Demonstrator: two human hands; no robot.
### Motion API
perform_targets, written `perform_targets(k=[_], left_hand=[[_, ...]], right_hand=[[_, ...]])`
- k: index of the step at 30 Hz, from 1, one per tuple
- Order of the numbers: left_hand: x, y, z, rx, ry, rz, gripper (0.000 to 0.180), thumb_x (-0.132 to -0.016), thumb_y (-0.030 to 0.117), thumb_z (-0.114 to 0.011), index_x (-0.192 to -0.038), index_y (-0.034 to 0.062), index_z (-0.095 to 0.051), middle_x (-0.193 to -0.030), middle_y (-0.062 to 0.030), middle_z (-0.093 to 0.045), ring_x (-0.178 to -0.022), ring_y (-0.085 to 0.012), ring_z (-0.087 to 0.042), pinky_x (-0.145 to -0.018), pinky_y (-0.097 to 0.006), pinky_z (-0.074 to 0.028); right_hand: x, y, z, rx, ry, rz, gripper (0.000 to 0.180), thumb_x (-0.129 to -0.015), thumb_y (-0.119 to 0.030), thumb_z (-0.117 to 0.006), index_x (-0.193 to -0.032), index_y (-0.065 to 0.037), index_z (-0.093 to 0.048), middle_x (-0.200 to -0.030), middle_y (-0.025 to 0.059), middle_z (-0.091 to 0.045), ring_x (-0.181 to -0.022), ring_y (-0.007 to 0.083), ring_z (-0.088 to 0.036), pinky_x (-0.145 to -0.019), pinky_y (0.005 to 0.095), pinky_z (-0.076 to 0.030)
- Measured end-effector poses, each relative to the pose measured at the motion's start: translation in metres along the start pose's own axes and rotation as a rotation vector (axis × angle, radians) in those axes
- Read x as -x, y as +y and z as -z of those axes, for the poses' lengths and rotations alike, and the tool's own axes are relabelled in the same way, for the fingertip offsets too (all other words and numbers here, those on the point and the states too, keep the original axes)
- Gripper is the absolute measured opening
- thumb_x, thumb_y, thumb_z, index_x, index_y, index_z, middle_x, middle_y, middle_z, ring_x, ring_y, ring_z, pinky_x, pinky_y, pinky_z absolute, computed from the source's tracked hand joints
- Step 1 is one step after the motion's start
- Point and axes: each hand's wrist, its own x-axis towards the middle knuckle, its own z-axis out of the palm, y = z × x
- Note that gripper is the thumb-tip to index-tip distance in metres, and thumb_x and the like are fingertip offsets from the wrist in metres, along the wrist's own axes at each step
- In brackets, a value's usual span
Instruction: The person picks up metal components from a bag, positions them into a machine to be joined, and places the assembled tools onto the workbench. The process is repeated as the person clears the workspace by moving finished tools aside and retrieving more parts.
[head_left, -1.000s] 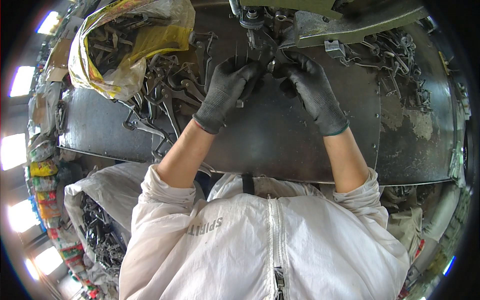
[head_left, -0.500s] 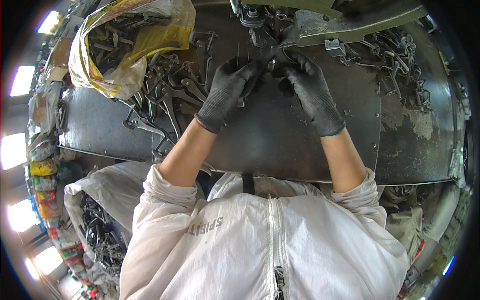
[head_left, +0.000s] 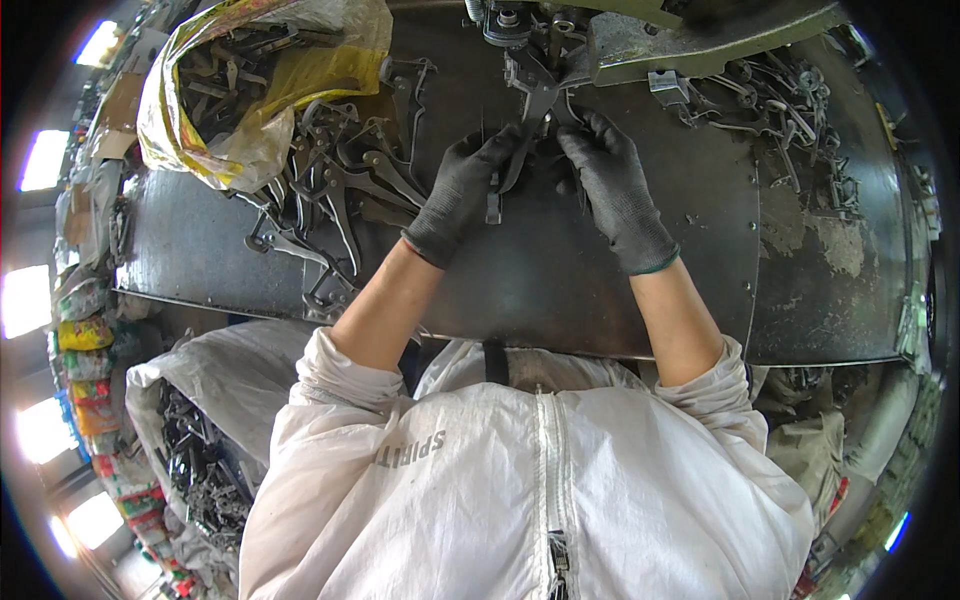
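Grey metal pliers (head_left: 541, 98), with jaw end up and handles spread downward, stand at the head of a green machine (head_left: 700, 48). My left hand (head_left: 468, 182), in a dark grey knit glove, closes round the left handle. A narrow metal strip (head_left: 493, 205) sticks out below its fingers. On the other side, my right hand (head_left: 615, 185), gloved alike, has thumb and fingers closed on the right handle; its fingertips are partly hidden. A small shiny pin shows between the hands, too small to make out.
Left of my hands lies a heap of metal pliers parts (head_left: 335, 185), beside a yellow and clear plastic bag (head_left: 165, 120) holding more. Bent metal parts (head_left: 800, 115) are strewn at the right. Below the metal table's (head_left: 560, 290) front edge, a white sack (head_left: 240, 370) holds dark parts.
Both hands have come slightly down toward me, the left one also a little to the right. More of the pliers and of the strip under my left hand now shows.
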Motion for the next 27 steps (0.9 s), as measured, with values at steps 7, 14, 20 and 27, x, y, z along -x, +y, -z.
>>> perform_targets(k=[7, 14, 20, 27], left_hand=[[0.007, 0.012, -0.004, -0.073, 0.003, -0.059, 0.04, -0.104, 0.038, -0.06, -0.115, 0.0014, -0.069, -0.095, -0.0031, -0.072, -0.082, -0.0084, -0.064, -0.077, -0.025, -0.051], [0.003, 0.008, 0.0, -0.065, 0.023, -0.057, 0.041, -0.105, 0.037, -0.058, -0.117, -0.0003, -0.069, -0.096, -0.0051, -0.072, -0.085, -0.0102, -0.066, -0.08, -0.026, -0.052], [0.003, 0.011, 0.0, -0.119, 0.013, -0.097, 0.04, -0.105, 0.034, -0.059, -0.118, -0.0016, -0.068, -0.097, -0.0066, -0.073, -0.088, -0.012, -0.068, -0.082, -0.027, -0.054], [0.003, 0.014, -0.001, -0.106, 0.034, -0.092, 0.038, -0.104, 0.032, -0.059, -0.118, -0.002, -0.069, -0.099, -0.0071, -0.073, -0.089, -0.0128, -0.07, -0.082, -0.027, -0.054]], right_hand=[[0.002, 0.0, 0.004, -0.011, 0.0, -0.011, 0.034, -0.103, -0.021, -0.061, -0.133, -0.004, -0.062, -0.104, 0.0039, -0.071, -0.086, 0.0089, -0.066, -0.061, 0.0257, -0.057], [-0.001, -0.002, 0.002, 0.043, -0.009, -0.003, 0.036, -0.103, -0.019, -0.059, -0.136, -0.004, -0.06, -0.102, 0.0041, -0.072, -0.081, 0.0087, -0.067, -0.061, 0.0247, -0.057], [-0.006, 0.005, 0.006, 0.029, -0.035, 0.035, 0.036, -0.103, -0.018, -0.058, -0.136, -0.003, -0.059, -0.104, 0.0054, -0.073, -0.077, 0.0089, -0.068, -0.061, 0.0245, -0.057], [-0.004, 0.001, 0.005, 0.001, -0.022, 0.029, 0.038, -0.103, -0.015, -0.059, -0.139, -0.003, -0.058, -0.104, 0.0052, -0.073, -0.077, 0.0088, -0.068, -0.061, 0.024, -0.057]])
